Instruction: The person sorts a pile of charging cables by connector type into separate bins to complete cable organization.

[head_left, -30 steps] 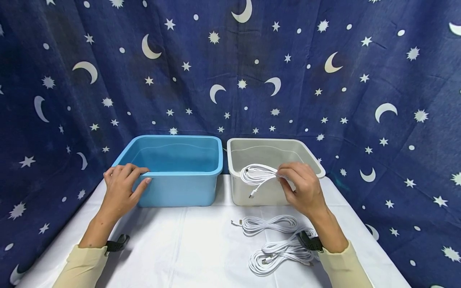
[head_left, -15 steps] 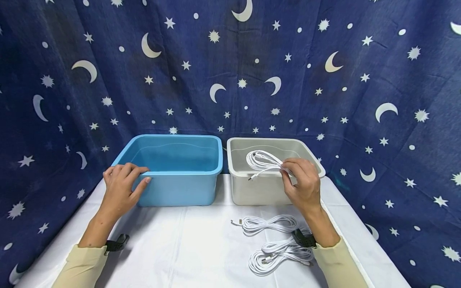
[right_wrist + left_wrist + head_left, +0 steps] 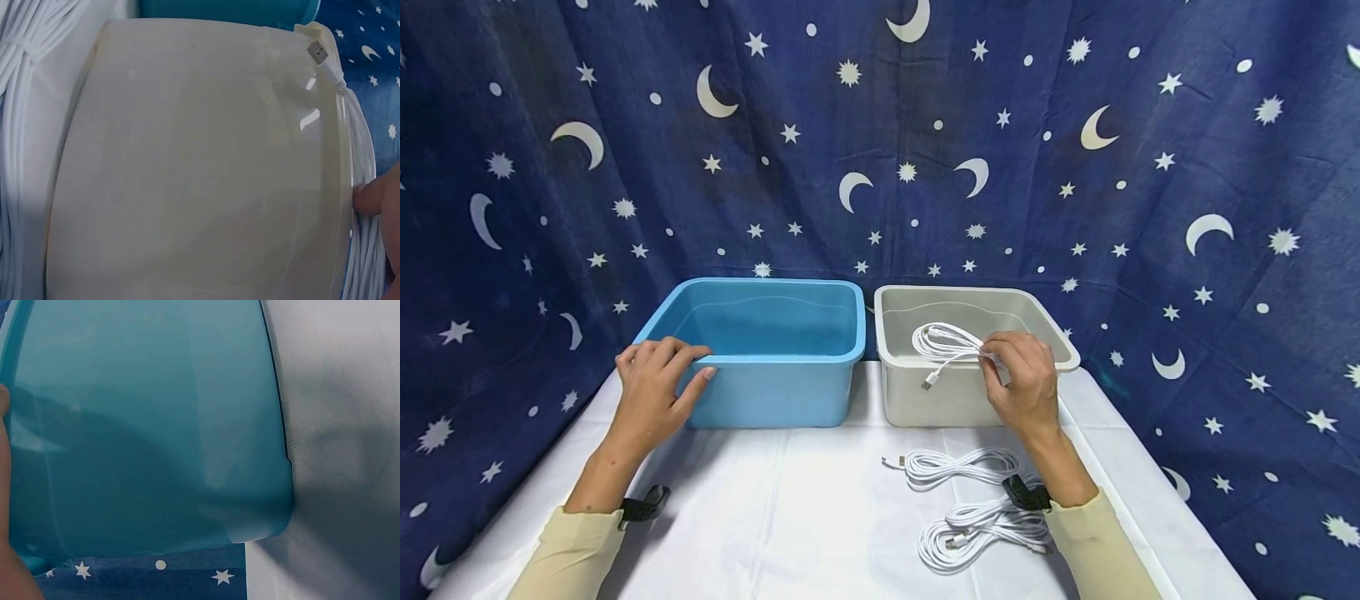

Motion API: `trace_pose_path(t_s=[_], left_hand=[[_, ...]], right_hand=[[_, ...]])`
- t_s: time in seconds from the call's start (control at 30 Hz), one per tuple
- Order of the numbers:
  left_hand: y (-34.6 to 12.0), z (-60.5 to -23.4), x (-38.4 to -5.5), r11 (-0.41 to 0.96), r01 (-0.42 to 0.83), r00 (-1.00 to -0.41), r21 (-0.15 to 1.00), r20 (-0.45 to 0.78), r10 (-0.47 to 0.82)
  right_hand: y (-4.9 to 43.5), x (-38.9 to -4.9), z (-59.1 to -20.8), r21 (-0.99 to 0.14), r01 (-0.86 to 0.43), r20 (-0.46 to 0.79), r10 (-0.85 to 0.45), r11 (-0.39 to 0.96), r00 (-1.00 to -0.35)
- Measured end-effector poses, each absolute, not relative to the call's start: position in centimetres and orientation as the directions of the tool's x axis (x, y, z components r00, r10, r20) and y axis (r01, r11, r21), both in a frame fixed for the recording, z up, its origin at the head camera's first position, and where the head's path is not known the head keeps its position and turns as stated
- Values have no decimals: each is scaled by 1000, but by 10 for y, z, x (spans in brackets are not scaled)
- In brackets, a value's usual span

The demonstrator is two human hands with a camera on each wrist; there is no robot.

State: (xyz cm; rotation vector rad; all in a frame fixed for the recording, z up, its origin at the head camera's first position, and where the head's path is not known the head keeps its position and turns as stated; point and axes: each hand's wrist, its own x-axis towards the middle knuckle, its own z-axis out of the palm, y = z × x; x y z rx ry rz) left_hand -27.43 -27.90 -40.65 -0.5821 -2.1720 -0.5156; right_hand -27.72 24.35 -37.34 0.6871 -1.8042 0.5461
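In the head view my right hand (image 3: 1024,379) pinches a coiled white USB cable (image 3: 946,342) over the front rim of the grey bin (image 3: 925,400). The cable's loop points left, and its USB plug (image 3: 319,53) hangs free by the rim in the right wrist view. My left hand (image 3: 657,383) rests on the front left rim of the blue bin (image 3: 775,393), fingers over the edge and thumb outside. Below the right hand, one bundled white cable (image 3: 958,468) lies on the table, with more white cable bundles (image 3: 973,533) nearer me, partly hidden by the wrist.
The two bins stand side by side at the back of the white-covered table (image 3: 820,508), a narrow gap between them. Behind them hangs a dark blue curtain (image 3: 820,125) with moons and stars, which also closes in both sides.
The right hand has lifted the cable slightly toward the grey bin's opening, then dipped a little, its plug swinging up and back down. The left hand has stayed on the blue rim.
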Motion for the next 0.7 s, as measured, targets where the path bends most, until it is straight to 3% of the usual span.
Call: trace_pose_path(t_s=[0.4, 0.7], left_hand=[[-279, -408, -274, 811, 559, -570, 173, 791, 224], [-279, -408, -276, 809, 563, -566, 169, 792, 229]], right_hand=[[246, -280, -377, -45, -655, 928, -211, 754, -307], [247, -278, -379, -61, -675, 928, -207, 735, -309]])
